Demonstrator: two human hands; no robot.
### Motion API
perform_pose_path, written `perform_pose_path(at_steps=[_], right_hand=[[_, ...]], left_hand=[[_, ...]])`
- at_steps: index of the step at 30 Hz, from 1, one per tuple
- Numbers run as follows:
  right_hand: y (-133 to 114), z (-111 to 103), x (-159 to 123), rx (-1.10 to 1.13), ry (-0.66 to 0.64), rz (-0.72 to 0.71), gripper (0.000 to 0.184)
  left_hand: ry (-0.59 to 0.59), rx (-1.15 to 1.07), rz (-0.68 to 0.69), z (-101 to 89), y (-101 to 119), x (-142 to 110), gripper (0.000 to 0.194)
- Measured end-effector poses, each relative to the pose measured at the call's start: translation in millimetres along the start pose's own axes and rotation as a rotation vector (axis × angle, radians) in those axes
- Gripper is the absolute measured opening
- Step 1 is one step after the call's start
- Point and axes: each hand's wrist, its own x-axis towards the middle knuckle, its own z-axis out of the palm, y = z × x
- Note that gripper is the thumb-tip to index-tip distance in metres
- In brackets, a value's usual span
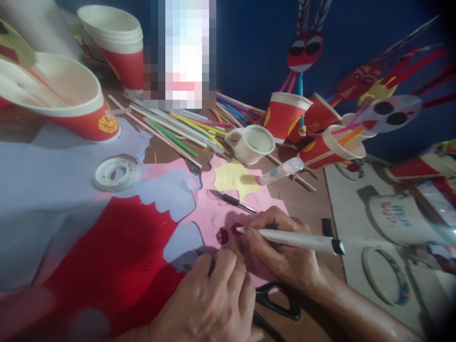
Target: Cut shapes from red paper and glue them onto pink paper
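My right hand (285,247) grips a white marker pen (299,240), its tip on a small red paper circle (235,229). My left hand (217,289) is curled with the fingers together, a fingertip at the circle's lower edge; whatever else is under the fingers is hidden. Just left lies another red circle with black lines (222,236). Both circles are on a pink sheet (210,213). Above them are a black pen (233,200) and a scalloped yellow paper piece (233,178). Black-handled scissors (294,308) lie partly under my left hand.
Red felt-like sheet (117,251) and tape roll (117,172) lie left. Behind are colored sticks (185,128), a small white cup (253,144) and a clear tube (283,170). Red paper cups (285,116) hold face figures. Stacked cups (121,52) stand back left.
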Motion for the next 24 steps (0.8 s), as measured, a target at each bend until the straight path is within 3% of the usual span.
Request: perform_pose_path(at_steps=[11, 18, 24], right_hand=[[-1.7, 0.0, 3.9, -0.081, -0.011, -0.061, 0.010], [-2.0, -2.1, 3.1, -0.058, -0.053, -0.025, 0.013], [-4.2, -2.6, 5.8, -0.056, -0.051, -0.036, 0.014]], left_hand=[[-0.039, 0.019, 0.012, -0.5, -0.1, 0.1, 0.051], [0.004, 0.024, -0.013, -0.5, 1.6, 0.6, 0.051], [-0.035, -0.003, 0.008, -1.0, -1.4, 2.6, 0.051]])
